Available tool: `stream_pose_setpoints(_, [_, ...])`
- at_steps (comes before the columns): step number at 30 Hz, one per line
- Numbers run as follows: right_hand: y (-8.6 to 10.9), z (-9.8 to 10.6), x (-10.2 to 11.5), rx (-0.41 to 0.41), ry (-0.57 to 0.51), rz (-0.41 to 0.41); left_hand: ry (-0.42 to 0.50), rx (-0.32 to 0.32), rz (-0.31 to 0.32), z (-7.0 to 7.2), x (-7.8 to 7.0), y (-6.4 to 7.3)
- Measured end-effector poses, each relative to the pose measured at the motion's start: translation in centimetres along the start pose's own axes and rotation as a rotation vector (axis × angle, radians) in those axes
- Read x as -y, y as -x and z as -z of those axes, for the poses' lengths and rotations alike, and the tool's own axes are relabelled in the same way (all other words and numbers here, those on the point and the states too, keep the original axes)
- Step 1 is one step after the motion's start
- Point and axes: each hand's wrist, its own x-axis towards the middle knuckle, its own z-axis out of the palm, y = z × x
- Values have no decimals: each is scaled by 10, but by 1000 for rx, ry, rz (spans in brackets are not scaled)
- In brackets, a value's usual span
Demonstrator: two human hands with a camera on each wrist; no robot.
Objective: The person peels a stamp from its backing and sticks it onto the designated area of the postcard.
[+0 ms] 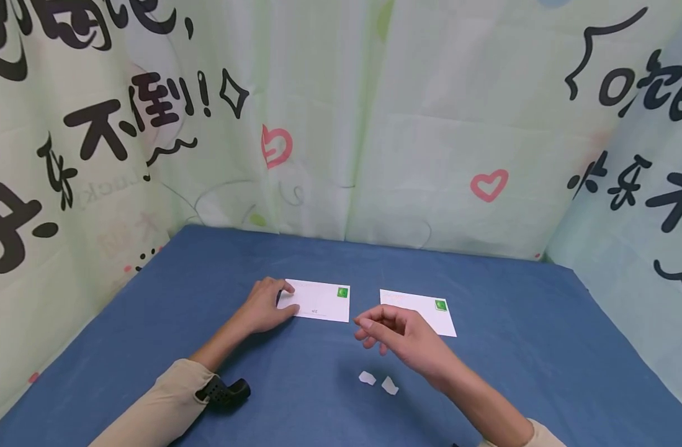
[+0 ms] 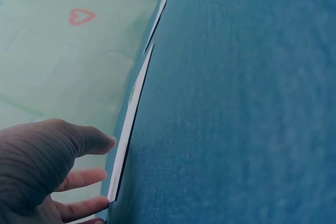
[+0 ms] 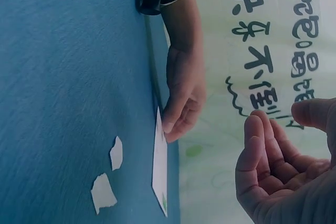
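Two white envelopes, each with a green stamp in its upper right corner, lie flat on the table. My left hand (image 1: 268,305) rests at the left end of the left envelope (image 1: 321,301), thumb and fingers spread over its edge. In the left wrist view this envelope (image 2: 126,140) appears nearly edge-on beside the fingertips. My right hand (image 1: 402,338) hovers between the envelopes, fingers loosely bent and holding nothing. It partly hides the right envelope (image 1: 444,323). In the right wrist view, the thumb stands apart from the fingers (image 3: 254,150).
Two torn white paper scraps, one left (image 1: 367,377) and one right (image 1: 390,385), lie in front of the right hand. A blue cloth (image 1: 296,385) covers the table. Pale printed curtains (image 1: 408,155) hang around its back and sides. A black wrist device (image 1: 223,392) sits at the left sleeve.
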Motion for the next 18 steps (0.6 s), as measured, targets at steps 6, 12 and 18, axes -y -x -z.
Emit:
stream_pose_setpoints(6, [17,5,-1,-24,64,16,-11,-6,18,2,-8,4])
stream_pose_setpoints(12, [30,11,-1,-53,86,-19,-20,-51,-29,2,-19,9])
stream_pose_setpoints(18, [39,14,-4,-60,120,30,-23,-86,-81,2,-36,14])
